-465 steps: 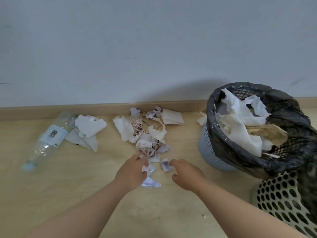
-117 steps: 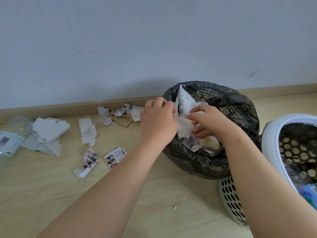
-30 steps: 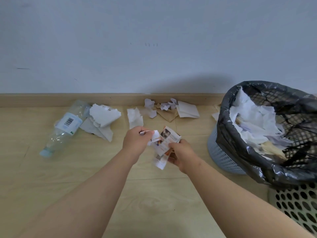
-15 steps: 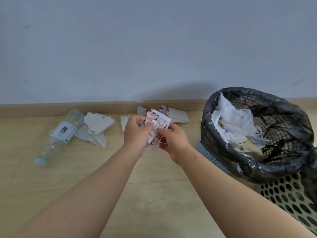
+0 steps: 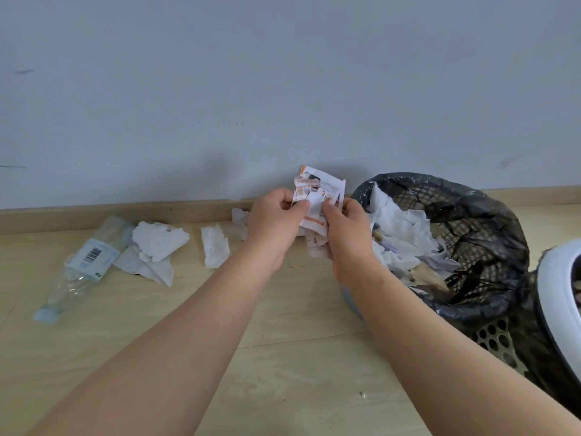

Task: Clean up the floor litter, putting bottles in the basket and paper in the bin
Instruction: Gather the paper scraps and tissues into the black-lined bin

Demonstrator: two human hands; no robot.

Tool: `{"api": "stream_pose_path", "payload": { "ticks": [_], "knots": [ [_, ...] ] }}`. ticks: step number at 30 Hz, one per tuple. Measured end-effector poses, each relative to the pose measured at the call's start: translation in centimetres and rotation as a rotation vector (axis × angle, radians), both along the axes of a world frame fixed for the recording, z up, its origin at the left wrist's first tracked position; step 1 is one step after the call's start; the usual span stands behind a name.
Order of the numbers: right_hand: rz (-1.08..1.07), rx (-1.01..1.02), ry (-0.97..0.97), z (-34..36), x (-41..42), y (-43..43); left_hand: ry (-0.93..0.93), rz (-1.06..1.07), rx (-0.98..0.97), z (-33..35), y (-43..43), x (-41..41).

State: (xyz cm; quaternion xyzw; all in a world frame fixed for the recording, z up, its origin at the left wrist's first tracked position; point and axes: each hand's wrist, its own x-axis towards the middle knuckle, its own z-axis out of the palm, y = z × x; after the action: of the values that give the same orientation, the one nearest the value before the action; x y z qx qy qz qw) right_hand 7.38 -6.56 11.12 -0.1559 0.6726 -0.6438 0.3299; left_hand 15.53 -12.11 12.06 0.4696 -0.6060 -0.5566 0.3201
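I have the left hand and the right hand brought together in front of me, both pinching one bunch of printed paper scraps. Thumbs are on the near side and fingers curl behind, so each hand is closed on the bunch, not loose. I judge the two-handed hold is there to keep the small torn pieces from slipping out on the way over. The bunch is raised off the floor, just left of the bin, whose black liner is already heaped with white paper.

Past the bin, at the right edge, I see only the white rim of the basket; from here I can't tell what is in it. To the left, well apart from the hands, the clear bottle lies on its side near the skirting. A crumpled white sheet touches it, with a tissue strip beside that.
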Motion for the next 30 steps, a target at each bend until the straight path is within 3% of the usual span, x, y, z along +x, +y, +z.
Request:
{"api": "stream_pose_path", "payload": {
  "ticks": [6,13,16,19,24,30],
  "knots": [
    [-0.119,0.024,0.109,1.9,-2.9,1.5,0.038,-0.078,0.022,1.0,2.2,-3.2],
    [-0.413,0.165,0.596,3.9,-9.2,6.1,-0.288,-0.256,-0.145,-0.8,3.6,-4.6],
    [-0.337,0.396,0.891,2.2,-11.0,7.5,-0.282,-0.316,-0.100,-1.2,4.3,-4.7],
    [-0.053,0.703,1.064,-0.2,-11.8,8.1,-0.236,-0.312,-0.064,-1.3,4.6,-4.8],
    [0.415,0.942,0.797,-2.9,-11.2,7.6,-0.180,-0.277,-0.020,-1.2,4.6,-4.9],
    [0.633,1.006,0.672,-2.8,-10.9,6.3,-0.112,-0.232,0.089,-1.6,4.1,-4.5]
  ]
}}
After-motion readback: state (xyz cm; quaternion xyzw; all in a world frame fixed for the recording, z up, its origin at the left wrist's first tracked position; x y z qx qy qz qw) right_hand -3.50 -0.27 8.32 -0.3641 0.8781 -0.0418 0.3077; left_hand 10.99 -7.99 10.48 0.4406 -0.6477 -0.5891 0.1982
